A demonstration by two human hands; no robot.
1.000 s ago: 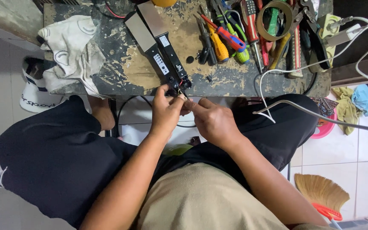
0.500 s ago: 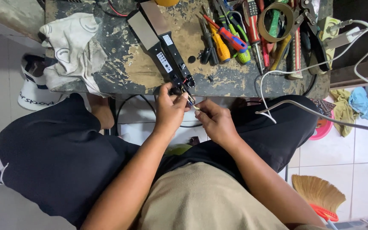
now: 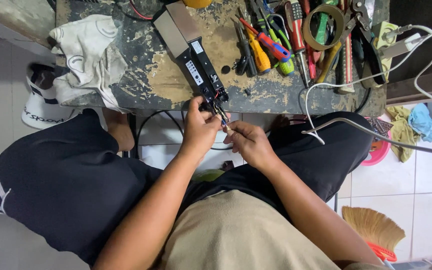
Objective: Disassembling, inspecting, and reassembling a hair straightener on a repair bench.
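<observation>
- Two hands meet at the near end of the long black-and-silver electronic unit (image 3: 192, 55), which overhangs the worn workbench (image 3: 141, 75).
- Our left hand (image 3: 199, 131) pinches its thin coloured wires (image 3: 221, 111); our right hand (image 3: 248, 144) grips a small tool beside them.
- We judge wiring underway; what follows needs a steady tip.

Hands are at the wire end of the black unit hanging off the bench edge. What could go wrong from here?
1. The black unit juts past the bench edge; a tug by the left hand might pull it off.
2. The thin wires pinched near the right hand could snap or tear loose.
3. The white cable hangs over the lap and may snag a forearm.
</observation>
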